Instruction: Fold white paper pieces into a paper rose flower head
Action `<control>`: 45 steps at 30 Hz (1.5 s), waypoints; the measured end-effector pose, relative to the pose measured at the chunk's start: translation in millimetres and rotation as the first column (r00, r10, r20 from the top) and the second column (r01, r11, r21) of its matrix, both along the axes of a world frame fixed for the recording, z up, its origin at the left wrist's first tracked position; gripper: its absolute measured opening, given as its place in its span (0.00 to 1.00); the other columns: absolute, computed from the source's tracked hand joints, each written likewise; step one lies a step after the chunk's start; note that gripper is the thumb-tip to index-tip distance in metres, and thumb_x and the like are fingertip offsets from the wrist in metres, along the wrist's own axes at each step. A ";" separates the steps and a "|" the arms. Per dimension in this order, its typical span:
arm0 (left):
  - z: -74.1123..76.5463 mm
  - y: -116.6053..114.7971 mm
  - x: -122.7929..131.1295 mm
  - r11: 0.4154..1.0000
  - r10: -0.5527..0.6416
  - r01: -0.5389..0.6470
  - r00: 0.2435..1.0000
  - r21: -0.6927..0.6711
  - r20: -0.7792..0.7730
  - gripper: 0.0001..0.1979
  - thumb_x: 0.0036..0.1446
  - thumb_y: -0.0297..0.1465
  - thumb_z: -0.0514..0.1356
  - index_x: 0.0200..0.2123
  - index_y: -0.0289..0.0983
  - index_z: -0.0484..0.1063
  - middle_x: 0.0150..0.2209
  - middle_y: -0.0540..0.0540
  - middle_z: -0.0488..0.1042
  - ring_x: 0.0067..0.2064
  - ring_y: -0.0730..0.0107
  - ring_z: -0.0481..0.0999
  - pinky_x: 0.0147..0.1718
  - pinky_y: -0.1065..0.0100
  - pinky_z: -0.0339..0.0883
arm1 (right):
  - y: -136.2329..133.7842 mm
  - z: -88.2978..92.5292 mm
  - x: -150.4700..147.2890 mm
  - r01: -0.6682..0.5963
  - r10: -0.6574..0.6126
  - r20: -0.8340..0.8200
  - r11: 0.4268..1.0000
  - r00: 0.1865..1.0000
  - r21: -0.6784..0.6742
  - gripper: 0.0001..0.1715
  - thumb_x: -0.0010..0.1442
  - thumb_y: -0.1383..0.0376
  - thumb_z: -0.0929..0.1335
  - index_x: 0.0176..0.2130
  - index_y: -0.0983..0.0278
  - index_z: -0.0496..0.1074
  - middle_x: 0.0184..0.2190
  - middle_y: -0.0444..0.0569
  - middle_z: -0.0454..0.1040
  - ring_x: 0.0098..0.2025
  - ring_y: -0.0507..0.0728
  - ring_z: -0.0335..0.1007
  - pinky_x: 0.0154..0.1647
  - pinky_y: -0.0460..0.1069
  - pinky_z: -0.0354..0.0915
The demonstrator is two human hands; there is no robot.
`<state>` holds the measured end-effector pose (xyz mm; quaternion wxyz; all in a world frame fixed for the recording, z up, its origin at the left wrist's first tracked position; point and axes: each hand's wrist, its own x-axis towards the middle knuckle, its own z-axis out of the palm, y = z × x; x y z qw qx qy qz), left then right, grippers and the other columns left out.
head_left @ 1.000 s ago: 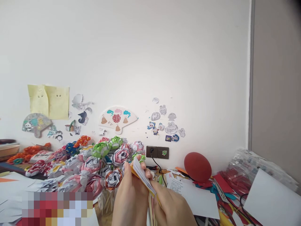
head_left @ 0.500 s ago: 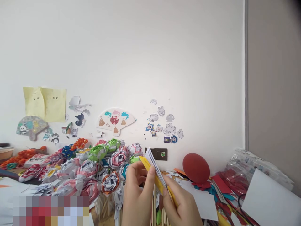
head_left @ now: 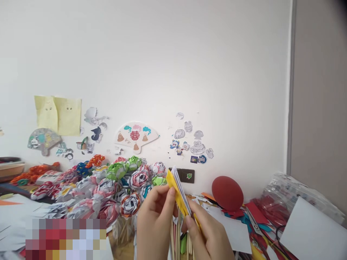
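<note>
Between both hands, at the lower middle of the head view, is a folded stack of yellow and white paper (head_left: 179,193), tilted with its narrow tip up to the left. My left hand (head_left: 157,216) pinches its yellow side between thumb and fingertips. My right hand (head_left: 204,231) grips the lower right end, thumb in front and fingers behind. Thin wooden sticks (head_left: 176,238) and a green item (head_left: 183,243) show below and between the hands. Paper flowers (head_left: 131,204) in several colours are heaped just left of my left hand.
On the right are a red balloon (head_left: 227,193), open scissors (head_left: 253,218), coloured paper scraps (head_left: 257,212), a white sheet (head_left: 314,231) and a clear plastic bag (head_left: 298,195). Orange yarn pieces (head_left: 35,172) lie far left. Stickers and a paper fan (head_left: 137,137) are on the wall behind.
My left hand has shifted slightly left and its thumb sits higher on the yellow paper. The folded stack stands a little steeper. The view has turned slightly left.
</note>
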<state>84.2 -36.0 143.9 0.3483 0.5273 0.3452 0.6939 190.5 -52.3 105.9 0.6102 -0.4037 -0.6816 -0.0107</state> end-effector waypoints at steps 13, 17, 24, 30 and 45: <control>1.2 -1.5 14.1 0.924 -0.363 0.378 0.914 -0.059 0.181 0.13 0.55 0.38 0.56 0.37 0.35 0.71 0.29 0.48 0.74 0.22 0.77 0.69 0.19 0.77 0.62 | -3.4 2.2 12.8 -0.117 0.127 0.043 0.977 0.991 -0.178 0.20 0.59 0.60 0.61 0.48 0.64 0.70 0.36 0.53 0.77 0.34 0.58 0.74 0.33 0.45 0.70; -1.6 -1.4 14.0 0.825 -0.542 0.563 0.813 -0.052 0.211 0.18 0.56 0.41 0.54 0.41 0.34 0.71 0.31 0.44 0.75 0.21 0.76 0.70 0.12 0.79 0.56 | -8.4 6.9 8.7 -0.266 0.191 -0.239 0.901 0.952 -0.342 0.22 0.58 0.55 0.62 0.47 0.64 0.71 0.25 0.49 0.74 0.23 0.55 0.70 0.24 0.45 0.68; -3.8 -1.1 15.6 0.778 -0.588 0.625 0.761 -0.065 0.275 0.15 0.55 0.40 0.57 0.38 0.33 0.71 0.29 0.46 0.76 0.15 0.81 0.65 0.08 0.80 0.55 | -9.1 8.2 9.0 -0.383 0.206 -0.406 0.821 0.890 -0.423 0.23 0.54 0.49 0.65 0.41 0.64 0.71 0.19 0.44 0.66 0.21 0.53 0.63 0.20 0.44 0.64; -4.2 -0.3 12.9 0.690 -0.693 0.722 0.638 0.052 0.335 0.10 0.55 0.36 0.59 0.36 0.34 0.71 0.28 0.48 0.75 0.24 0.77 0.71 0.22 0.78 0.65 | -12.8 11.1 11.9 -0.377 0.194 -0.377 0.775 0.906 -0.507 0.22 0.56 0.48 0.63 0.24 0.63 0.65 0.15 0.41 0.60 0.17 0.49 0.57 0.15 0.41 0.57; -1.2 -10.7 19.2 0.794 -0.568 0.608 0.735 0.009 0.372 0.08 0.57 0.36 0.55 0.34 0.37 0.67 0.29 0.49 0.73 0.21 0.78 0.69 0.13 0.79 0.54 | -10.3 12.7 12.4 -0.173 0.147 -0.099 0.916 0.984 -0.361 0.21 0.58 0.51 0.62 0.41 0.62 0.72 0.18 0.45 0.65 0.20 0.54 0.62 0.19 0.44 0.62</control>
